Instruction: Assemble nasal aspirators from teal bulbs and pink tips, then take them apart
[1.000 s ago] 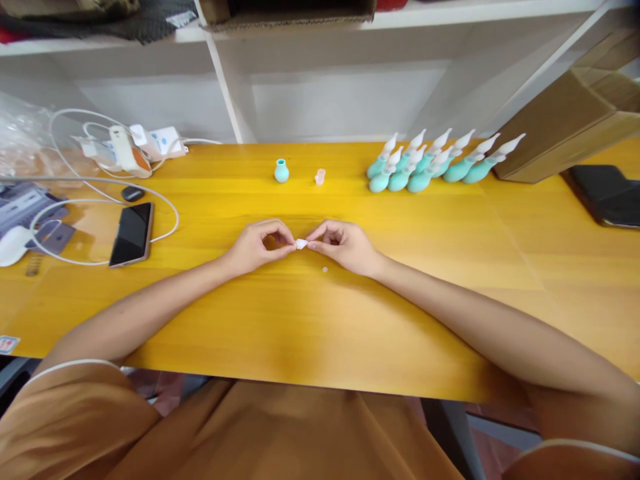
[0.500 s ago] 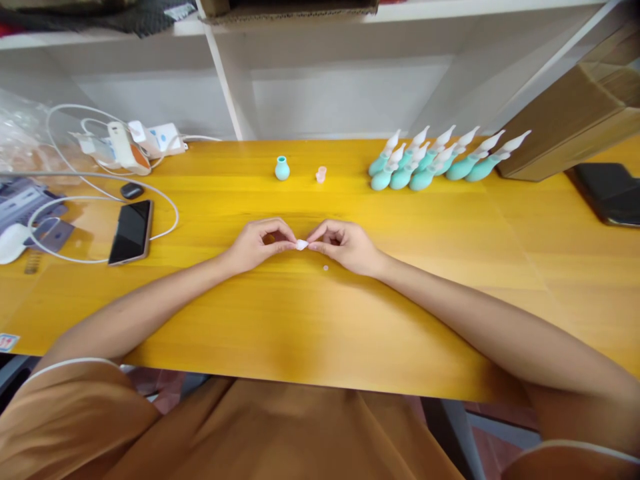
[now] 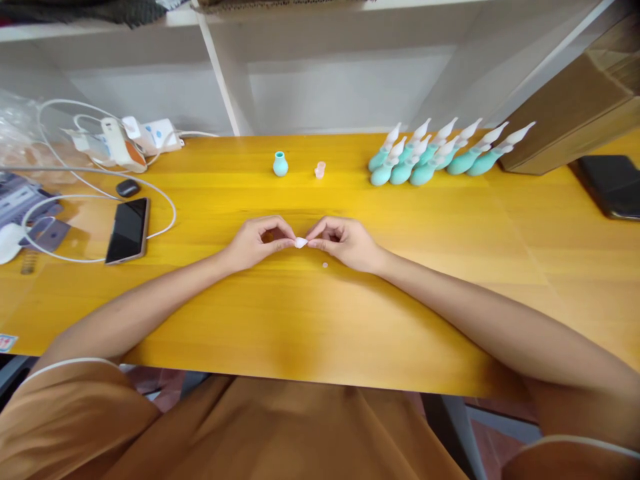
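A small white pointed nozzle tip (image 3: 301, 243) is pinched between both hands, just above the table. My left hand (image 3: 263, 241) is closed on its wider end with thumb and forefinger. The fingertips of my right hand (image 3: 345, 243) grip the narrow end. Below the right hand lies a tiny pale disc (image 3: 325, 265). Farther back stand a mint-green rubber bulb (image 3: 281, 165) with an open neck and a small pinkish translucent connector (image 3: 320, 170).
Several green bulbs with white nozzles (image 3: 423, 172) stand in rows at the back right, beside a cardboard box (image 3: 565, 113). At left are a phone (image 3: 128, 230), white cables, chargers (image 3: 163, 135) and a black earbud case (image 3: 128, 188). A dark device (image 3: 613, 185) lies far right.
The camera view has shifted slightly. Both hands keep their pinch on the nozzle tip, and nothing on the table has visibly moved.
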The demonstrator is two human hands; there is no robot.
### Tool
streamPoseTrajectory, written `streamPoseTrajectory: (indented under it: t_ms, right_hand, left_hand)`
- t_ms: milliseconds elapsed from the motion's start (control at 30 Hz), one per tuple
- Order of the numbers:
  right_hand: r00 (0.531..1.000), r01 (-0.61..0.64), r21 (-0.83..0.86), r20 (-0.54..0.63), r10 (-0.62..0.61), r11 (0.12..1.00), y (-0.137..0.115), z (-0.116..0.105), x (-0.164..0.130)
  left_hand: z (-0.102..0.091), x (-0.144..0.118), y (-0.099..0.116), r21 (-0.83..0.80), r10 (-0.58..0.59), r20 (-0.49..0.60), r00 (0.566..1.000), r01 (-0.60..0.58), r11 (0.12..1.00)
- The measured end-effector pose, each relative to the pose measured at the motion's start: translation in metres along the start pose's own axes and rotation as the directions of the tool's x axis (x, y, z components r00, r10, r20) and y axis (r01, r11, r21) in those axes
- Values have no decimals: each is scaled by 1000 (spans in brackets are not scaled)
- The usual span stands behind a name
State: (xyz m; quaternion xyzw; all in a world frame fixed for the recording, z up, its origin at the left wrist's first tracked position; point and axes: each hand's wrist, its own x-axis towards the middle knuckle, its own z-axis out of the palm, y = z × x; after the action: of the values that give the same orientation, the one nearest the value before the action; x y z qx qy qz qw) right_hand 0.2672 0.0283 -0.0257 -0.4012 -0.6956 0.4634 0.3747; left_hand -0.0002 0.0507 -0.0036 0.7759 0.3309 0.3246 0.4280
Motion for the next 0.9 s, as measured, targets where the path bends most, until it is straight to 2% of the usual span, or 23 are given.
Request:
streamPoseTrajectory:
  t_ms: [900]
  right_hand:
    - [1000,0,2,6,0,1000,-2,0,-1]
  left_hand:
    - [-1,0,-2,-12,-31,54,998,31,999]
